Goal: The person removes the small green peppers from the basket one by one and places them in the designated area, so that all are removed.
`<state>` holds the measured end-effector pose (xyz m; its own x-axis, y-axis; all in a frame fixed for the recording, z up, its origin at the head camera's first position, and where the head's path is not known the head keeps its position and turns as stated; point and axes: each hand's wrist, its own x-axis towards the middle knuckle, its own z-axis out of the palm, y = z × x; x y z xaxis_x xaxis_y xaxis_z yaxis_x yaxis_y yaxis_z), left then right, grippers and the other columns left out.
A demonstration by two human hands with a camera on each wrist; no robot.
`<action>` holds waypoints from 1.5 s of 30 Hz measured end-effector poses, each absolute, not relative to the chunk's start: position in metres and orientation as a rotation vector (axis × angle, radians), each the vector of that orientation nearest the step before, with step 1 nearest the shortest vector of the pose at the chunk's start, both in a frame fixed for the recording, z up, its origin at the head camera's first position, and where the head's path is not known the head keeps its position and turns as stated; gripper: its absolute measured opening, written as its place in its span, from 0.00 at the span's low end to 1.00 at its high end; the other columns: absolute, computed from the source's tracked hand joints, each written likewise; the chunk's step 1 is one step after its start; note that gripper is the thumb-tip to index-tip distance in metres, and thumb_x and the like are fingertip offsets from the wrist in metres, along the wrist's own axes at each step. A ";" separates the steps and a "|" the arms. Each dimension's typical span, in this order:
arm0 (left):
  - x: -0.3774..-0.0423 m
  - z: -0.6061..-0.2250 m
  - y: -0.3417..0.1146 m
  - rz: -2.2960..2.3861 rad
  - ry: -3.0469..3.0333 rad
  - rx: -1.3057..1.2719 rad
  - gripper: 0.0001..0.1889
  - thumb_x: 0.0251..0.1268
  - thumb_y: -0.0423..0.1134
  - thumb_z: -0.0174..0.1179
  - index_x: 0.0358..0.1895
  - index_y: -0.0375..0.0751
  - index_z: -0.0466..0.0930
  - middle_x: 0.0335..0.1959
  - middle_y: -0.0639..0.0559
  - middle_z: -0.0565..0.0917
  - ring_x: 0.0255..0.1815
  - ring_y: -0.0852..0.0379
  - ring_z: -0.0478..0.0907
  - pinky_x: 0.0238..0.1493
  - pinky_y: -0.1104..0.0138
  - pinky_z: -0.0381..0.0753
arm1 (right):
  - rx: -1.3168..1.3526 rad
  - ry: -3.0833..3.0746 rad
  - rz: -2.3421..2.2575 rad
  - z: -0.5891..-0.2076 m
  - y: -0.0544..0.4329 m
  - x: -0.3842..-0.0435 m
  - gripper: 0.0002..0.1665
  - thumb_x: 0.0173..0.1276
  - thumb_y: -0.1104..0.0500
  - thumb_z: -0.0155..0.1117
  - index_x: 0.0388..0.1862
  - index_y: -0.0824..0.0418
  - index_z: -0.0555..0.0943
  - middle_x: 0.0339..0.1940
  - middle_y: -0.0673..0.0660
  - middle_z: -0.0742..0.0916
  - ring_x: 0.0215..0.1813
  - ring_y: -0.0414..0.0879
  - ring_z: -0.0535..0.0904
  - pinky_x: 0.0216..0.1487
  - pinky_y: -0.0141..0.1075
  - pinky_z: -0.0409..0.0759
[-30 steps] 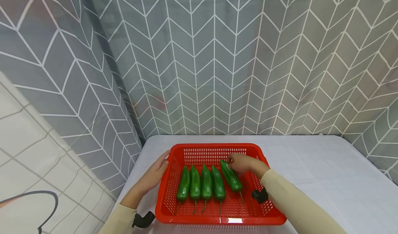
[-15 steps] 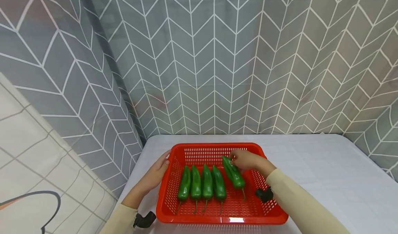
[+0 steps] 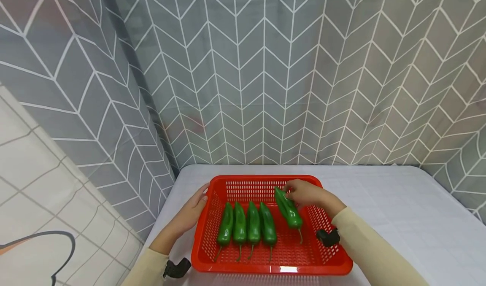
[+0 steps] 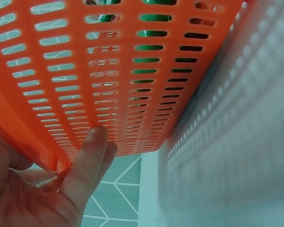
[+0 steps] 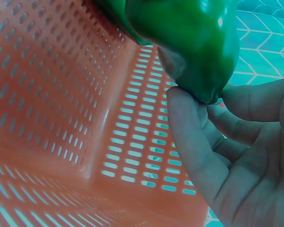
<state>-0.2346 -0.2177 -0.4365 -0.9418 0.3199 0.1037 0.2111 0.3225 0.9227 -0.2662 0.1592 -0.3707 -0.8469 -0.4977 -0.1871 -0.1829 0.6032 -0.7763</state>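
Note:
My right hand (image 3: 303, 192) pinches a long glossy green pepper (image 3: 289, 212) near its pointed end, between thumb and fingers. The pepper slants above the right part of a red slotted plastic basket (image 3: 271, 268), its stem pointing toward me. In the right wrist view, the thumb and fingertips meet at the tip of the pepper (image 5: 194, 42). On the basket's left side, my left hand (image 3: 190, 214) rests at the rim. The left wrist view shows its fingers (image 4: 87, 165) extended against the outside of the slotted wall (image 4: 75, 90).
Several more green peppers (image 3: 240, 227) lie side by side in the basket's left half, stems toward me. A white-covered table (image 3: 387, 218) bears the basket. Behind stands a grey curtain (image 3: 262, 87) with white chevron lines; a white tiled surface (image 3: 45, 180) lies at left.
My right hand has moved the pinched pepper a little right and up, away from the row of peppers. The left hand stays at the basket's rim.

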 end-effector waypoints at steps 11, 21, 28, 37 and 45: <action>-0.235 -0.439 -0.217 1.696 2.488 0.483 0.27 0.85 0.38 0.40 0.80 0.35 0.50 0.61 0.31 0.77 0.49 0.46 0.84 0.52 0.60 0.85 | -0.523 2.398 -1.194 -0.370 0.170 -0.265 0.11 0.75 0.70 0.54 0.52 0.77 0.76 0.36 0.61 0.83 0.35 0.50 0.86 0.35 0.45 0.89; -0.235 -0.439 -0.216 1.697 2.481 0.502 0.27 0.85 0.38 0.40 0.80 0.37 0.50 0.63 0.30 0.76 0.52 0.45 0.84 0.53 0.60 0.84 | -0.531 2.415 -1.193 -0.359 0.176 -0.263 0.12 0.75 0.71 0.52 0.52 0.77 0.76 0.37 0.61 0.83 0.35 0.48 0.85 0.35 0.43 0.89; -0.234 -0.437 -0.218 1.694 2.510 0.469 0.27 0.85 0.37 0.41 0.80 0.37 0.52 0.60 0.32 0.77 0.50 0.47 0.83 0.53 0.59 0.85 | -0.523 2.451 -1.147 -0.352 0.183 -0.263 0.14 0.76 0.70 0.53 0.54 0.78 0.76 0.40 0.62 0.83 0.38 0.49 0.86 0.37 0.44 0.89; -0.235 -0.436 -0.219 1.702 2.480 0.481 0.27 0.85 0.37 0.41 0.80 0.38 0.51 0.64 0.31 0.75 0.52 0.46 0.83 0.54 0.59 0.84 | -0.517 2.485 -1.128 -0.346 0.190 -0.260 0.13 0.77 0.68 0.53 0.54 0.76 0.77 0.39 0.61 0.83 0.37 0.48 0.86 0.36 0.42 0.89; -0.238 -0.436 -0.219 1.681 2.495 0.509 0.27 0.85 0.37 0.40 0.80 0.35 0.49 0.63 0.30 0.76 0.51 0.46 0.84 0.53 0.59 0.85 | -0.509 2.499 -1.128 -0.344 0.200 -0.256 0.16 0.76 0.68 0.54 0.56 0.79 0.75 0.40 0.62 0.83 0.38 0.48 0.85 0.37 0.43 0.89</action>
<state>-0.2375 -0.2192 -0.4363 -0.9404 0.3221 0.1091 0.2221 0.3387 0.9143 -0.2559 0.2002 -0.3439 -0.8739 -0.4567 -0.1665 -0.1772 0.6182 -0.7658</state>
